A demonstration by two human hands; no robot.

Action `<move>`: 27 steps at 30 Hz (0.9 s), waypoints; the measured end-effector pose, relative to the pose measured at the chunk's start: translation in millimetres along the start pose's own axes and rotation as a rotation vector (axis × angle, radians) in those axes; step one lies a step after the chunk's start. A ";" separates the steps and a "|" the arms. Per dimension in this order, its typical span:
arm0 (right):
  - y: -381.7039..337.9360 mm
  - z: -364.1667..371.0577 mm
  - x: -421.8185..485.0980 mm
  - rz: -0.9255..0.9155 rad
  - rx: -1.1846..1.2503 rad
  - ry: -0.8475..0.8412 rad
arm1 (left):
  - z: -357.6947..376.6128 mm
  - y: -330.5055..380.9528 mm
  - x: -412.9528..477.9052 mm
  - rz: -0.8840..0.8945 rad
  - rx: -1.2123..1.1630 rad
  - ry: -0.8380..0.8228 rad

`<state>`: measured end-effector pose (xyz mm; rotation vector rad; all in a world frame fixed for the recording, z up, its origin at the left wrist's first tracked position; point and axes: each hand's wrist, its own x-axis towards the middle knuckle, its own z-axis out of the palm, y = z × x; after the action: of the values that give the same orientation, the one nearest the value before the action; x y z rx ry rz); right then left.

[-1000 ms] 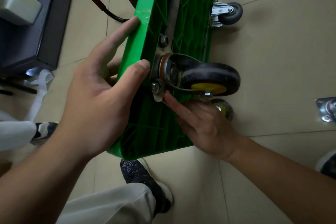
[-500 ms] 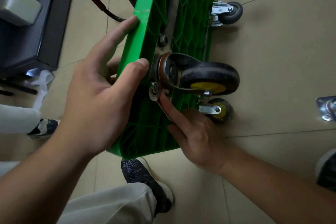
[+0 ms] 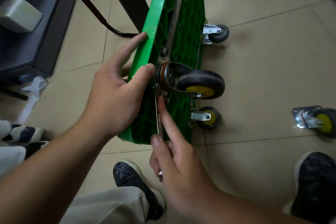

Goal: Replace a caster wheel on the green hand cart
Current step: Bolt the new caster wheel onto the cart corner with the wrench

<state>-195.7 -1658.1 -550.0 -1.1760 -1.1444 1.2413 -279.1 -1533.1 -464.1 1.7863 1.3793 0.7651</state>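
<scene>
The tiled floor [image 3: 272, 63] carries everything. The cart [image 3: 174, 23] stands on its long edge in the middle, ribbed underside facing right, presumably so the wheel mounts can be reached.

The left hand [image 3: 116, 96] grips the cart's left rim. Its thumb hooks over onto the underside just beside the wheel plate and its forefinger stretches far along the rim, while the other fingers are hidden behind the deck. That hold looks meant to keep the tipped deck from toppling or twisting under the tool.

The right hand [image 3: 181, 165], nearer, pinches the wrench [image 3: 157, 114] between thumb and curled fingers. Its forefinger lies straight along the shank, probably to keep the head seated.

The caster [image 3: 200, 84], black tyre with a yellow hub, juts right from the underside with its plate against the deck. I cannot tell whether it is the old one or the new. A loose caster [image 3: 316, 122] lies on the floor well to the right, apart from the cart.

The wrench runs near to far along the underside, its head on the nut [image 3: 157, 87] at the plate's near corner. Whether the nut is being loosened or tightened cannot be read.
</scene>
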 end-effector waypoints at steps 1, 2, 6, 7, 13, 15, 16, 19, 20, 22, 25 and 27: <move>-12.4 3.8 -1.5 0.058 0.048 0.021 | -0.2 -0.5 0.2 0.001 0.022 0.004; -23.8 6.2 -1.7 0.127 0.097 0.037 | -0.2 -0.9 0.5 0.003 0.043 0.004; -56.9 0.9 4.4 0.338 0.280 -0.003 | 3.3 -1.3 -0.3 0.011 0.065 -0.002; -62.8 -2.5 6.6 0.361 0.307 -0.001 | 4.0 -1.2 -0.2 0.010 0.060 -0.002; -70.5 0.7 9.9 0.379 0.357 0.051 | 0.2 -0.7 -0.2 0.000 0.030 -0.024; -66.2 6.8 6.0 0.323 0.299 0.024 | -2.3 -1.2 -0.2 -0.005 0.028 -0.039; -62.6 10.0 2.8 0.279 0.262 0.022 | -3.2 -1.4 0.1 -0.005 0.031 -0.042; -48.2 12.4 -8.3 0.173 0.174 0.049 | -4.7 -2.2 1.4 -0.008 0.038 -0.050; -44.6 9.7 -10.6 0.157 0.172 0.060 | -5.0 -2.6 1.8 -0.010 0.036 -0.053; -40.0 2.0 -11.6 0.141 0.215 0.054 | -5.4 -3.8 2.1 -0.015 0.030 -0.058; -43.0 -0.6 -12.5 0.168 0.258 0.029 | -5.0 -6.0 3.5 -0.006 0.053 -0.048; -53.0 10.3 -20.4 0.223 0.245 0.043 | -4.3 -6.4 3.8 0.004 0.071 -0.043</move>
<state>-202.7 -1677.7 -496.2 -1.1594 -0.8184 1.4722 -285.1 -1527.6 -467.0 1.8503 1.3900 0.6833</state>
